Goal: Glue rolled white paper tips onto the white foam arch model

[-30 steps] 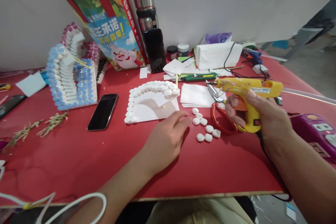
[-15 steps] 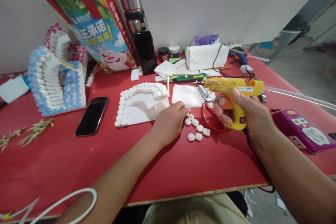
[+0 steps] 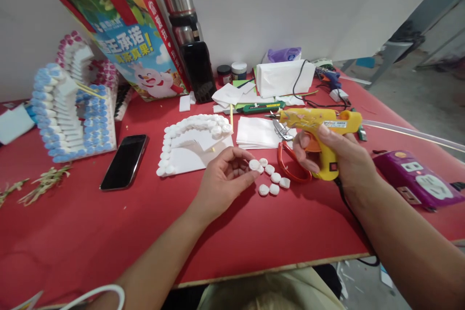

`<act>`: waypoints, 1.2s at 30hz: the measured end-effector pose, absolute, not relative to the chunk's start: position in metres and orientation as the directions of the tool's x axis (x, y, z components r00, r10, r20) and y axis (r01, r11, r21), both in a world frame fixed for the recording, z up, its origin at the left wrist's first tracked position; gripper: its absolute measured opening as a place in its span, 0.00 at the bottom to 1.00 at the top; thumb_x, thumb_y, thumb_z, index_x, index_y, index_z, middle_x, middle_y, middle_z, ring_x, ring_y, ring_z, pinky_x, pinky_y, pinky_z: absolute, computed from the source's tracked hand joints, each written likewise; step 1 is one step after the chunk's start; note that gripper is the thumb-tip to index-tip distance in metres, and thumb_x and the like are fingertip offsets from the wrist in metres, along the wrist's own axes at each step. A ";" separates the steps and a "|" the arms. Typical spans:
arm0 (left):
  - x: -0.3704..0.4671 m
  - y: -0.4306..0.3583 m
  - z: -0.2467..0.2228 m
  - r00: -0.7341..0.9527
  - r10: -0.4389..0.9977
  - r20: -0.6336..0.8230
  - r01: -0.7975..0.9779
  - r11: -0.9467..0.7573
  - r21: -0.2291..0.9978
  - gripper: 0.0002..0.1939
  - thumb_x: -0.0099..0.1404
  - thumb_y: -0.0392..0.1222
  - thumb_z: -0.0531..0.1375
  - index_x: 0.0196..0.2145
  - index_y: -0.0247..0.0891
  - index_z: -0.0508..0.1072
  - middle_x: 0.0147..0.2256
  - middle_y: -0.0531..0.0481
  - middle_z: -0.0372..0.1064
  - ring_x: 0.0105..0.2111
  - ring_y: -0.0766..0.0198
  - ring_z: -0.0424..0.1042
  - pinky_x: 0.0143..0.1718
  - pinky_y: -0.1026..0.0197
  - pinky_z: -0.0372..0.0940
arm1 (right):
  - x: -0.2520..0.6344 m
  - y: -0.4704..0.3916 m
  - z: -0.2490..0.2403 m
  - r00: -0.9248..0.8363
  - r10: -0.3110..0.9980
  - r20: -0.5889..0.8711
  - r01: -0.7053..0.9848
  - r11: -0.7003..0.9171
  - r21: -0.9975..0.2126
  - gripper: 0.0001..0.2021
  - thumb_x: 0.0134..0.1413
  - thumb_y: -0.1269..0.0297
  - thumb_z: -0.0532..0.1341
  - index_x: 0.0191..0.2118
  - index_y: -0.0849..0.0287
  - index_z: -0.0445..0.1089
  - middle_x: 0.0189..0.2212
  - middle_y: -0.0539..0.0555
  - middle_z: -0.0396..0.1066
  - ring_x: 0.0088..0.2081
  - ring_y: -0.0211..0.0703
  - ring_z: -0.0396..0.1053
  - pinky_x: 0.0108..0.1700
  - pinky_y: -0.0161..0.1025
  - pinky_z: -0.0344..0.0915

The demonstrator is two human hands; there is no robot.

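Note:
Between thumb and fingertips, my left hand (image 3: 227, 177) pinches a small white paper rosette (image 3: 254, 165). Several more white rosettes (image 3: 275, 178) lie on the red table just right of it. My right hand (image 3: 336, 152) is wrapped round the handle of a yellow hot glue gun (image 3: 321, 123), its fingers at the orange trigger and its nozzle pointing left. Behind my left hand lies a white board (image 3: 185, 159) with white rosettes fixed along its left edge and in an arch over the top. Red-handled scissors (image 3: 290, 164) rest beneath the glue gun, partly hidden by it.
A phone (image 3: 124, 162) lies at the left, near a blue-and-white rosette model (image 3: 74, 116). Behind stand a printed bag (image 3: 145, 43), a steel flask (image 3: 179, 5) and an upright black phone (image 3: 198, 70). White sheets (image 3: 259, 131) are stacked mid-table; a purple power strip (image 3: 417, 179) sits right.
My left hand has turned and drawn slightly back, and a white rosette now shows in its fingertips. The right hand holds the glue gun almost in the same place.

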State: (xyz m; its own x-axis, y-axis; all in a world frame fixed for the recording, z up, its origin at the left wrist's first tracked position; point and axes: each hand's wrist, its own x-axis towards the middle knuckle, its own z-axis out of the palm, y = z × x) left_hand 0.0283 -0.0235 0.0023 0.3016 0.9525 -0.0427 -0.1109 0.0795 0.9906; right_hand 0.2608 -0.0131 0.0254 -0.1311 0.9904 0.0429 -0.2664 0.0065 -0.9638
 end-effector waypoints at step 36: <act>0.050 -0.022 0.009 0.646 0.609 -0.460 -0.598 0.779 0.191 0.06 0.66 0.35 0.61 0.33 0.31 0.77 0.35 0.45 0.70 0.28 0.71 0.66 0.32 0.67 0.68 | 0.263 -0.008 0.016 -0.222 0.974 0.049 -0.206 0.002 -0.979 0.10 0.55 0.60 0.70 0.32 0.58 0.70 0.26 0.51 0.70 0.25 0.38 0.67 0.24 0.35 0.61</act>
